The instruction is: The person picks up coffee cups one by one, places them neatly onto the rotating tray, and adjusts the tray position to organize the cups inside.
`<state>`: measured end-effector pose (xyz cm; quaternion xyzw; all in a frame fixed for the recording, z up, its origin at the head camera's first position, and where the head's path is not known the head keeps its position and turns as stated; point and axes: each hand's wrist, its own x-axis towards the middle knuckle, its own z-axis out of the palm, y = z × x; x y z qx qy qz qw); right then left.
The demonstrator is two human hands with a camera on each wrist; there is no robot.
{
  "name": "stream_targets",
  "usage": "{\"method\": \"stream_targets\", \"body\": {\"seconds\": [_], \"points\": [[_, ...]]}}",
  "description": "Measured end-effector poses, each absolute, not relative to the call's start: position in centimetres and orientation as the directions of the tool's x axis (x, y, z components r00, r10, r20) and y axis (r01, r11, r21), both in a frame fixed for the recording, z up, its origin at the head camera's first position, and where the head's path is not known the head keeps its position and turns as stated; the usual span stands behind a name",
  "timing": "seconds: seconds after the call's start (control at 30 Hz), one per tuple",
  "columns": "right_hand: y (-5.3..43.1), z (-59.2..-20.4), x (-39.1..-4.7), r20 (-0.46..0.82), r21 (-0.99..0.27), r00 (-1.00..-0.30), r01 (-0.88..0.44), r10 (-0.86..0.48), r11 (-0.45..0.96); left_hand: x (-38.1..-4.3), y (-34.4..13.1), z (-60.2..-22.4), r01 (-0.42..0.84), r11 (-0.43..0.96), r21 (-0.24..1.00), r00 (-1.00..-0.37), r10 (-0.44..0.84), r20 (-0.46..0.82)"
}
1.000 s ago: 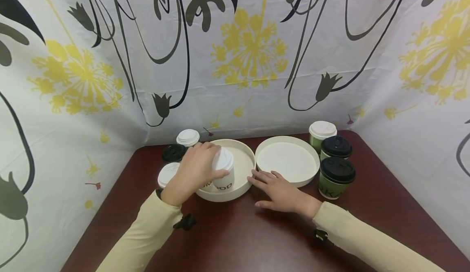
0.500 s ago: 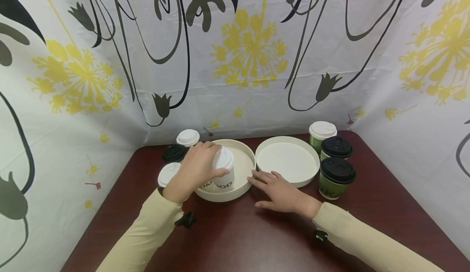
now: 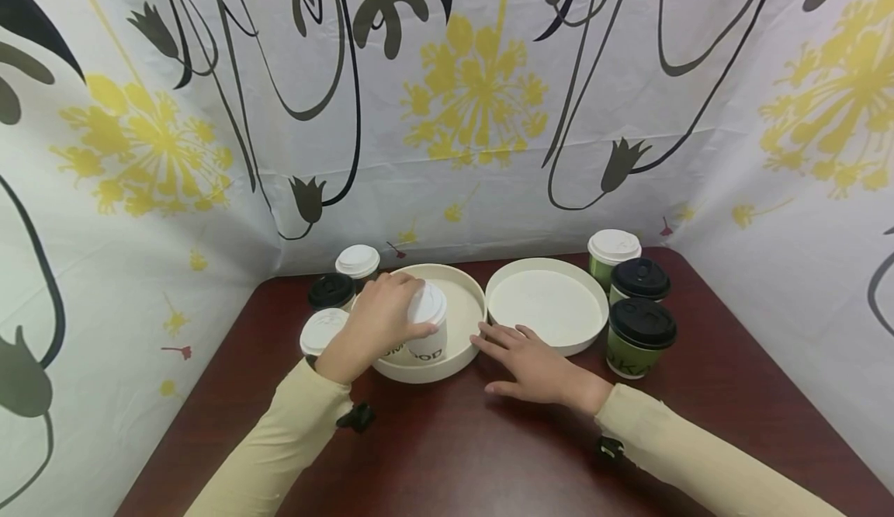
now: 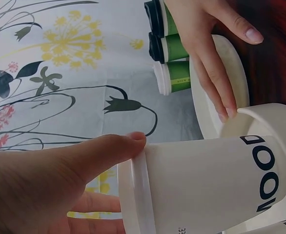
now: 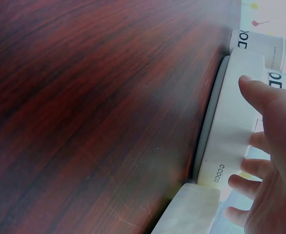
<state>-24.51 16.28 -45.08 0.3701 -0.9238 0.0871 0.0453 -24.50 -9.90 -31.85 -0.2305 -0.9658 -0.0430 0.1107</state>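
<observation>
Frankly, from my remote seat I worry first about the round cream tray [image 3: 463, 317] just below the frame's centre: a nudge could skid it, because the right hand [image 3: 527, 366], fingers apart, has only fingertips at its rim. Inside it, the left hand [image 3: 377, 315] clamps the white paper cup [image 3: 429, 338] near the top; sideways drift could topple the half-hidden lettered cup [image 3: 393, 351] alongside, and so high a grip could pop the white lid [image 4: 138, 195] loose.

Head: I get bright, even light, cup [image 3: 430, 337] lettering legible | Table [image 3: 419, 455]: soft glare low in frame, faint shadow under right sleeve [image 3: 705, 451] | Left wrist: left hand [image 4: 60, 175] shaded, cup pale | Right wrist: I see haze, wall [image 5: 275, 12] washed out, right hand [image 5: 285, 146] slightly soft
</observation>
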Motion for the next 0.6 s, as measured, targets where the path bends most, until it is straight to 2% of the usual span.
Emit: {"method": "stream_targets", "body": {"seconds": [0.6], "points": [[16.3, -45.1, -24.4, 0.165, -0.116, -0.710, -0.703, -0.685, 0.701, -24.9, -9.6, -32.9, 0.490, 0.872, -0.012, -0.844, 0.477, 0.246]]}}
